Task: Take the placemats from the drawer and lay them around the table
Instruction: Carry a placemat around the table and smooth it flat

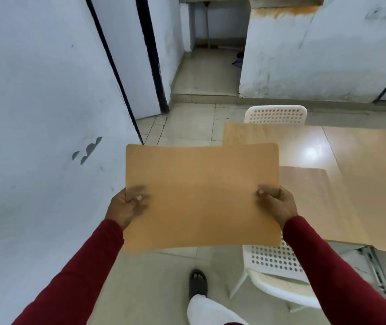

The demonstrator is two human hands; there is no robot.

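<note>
L hand pinches left edge of flat tan rectangular placemat, thumb on top; mat held level in air over floor. R hand pinches right edge. Further right, second tan placemat lies on light wood surface, white perforated chair below.

No readable text anywhere in this one: no labels, brands, numbers or signs. The tan placemat is blank on the side that shows, and so is the wooden worktop at 3 o'clock. The white wall at 9 o'clock only has scuffs and chipped paint, no lettering.
</note>
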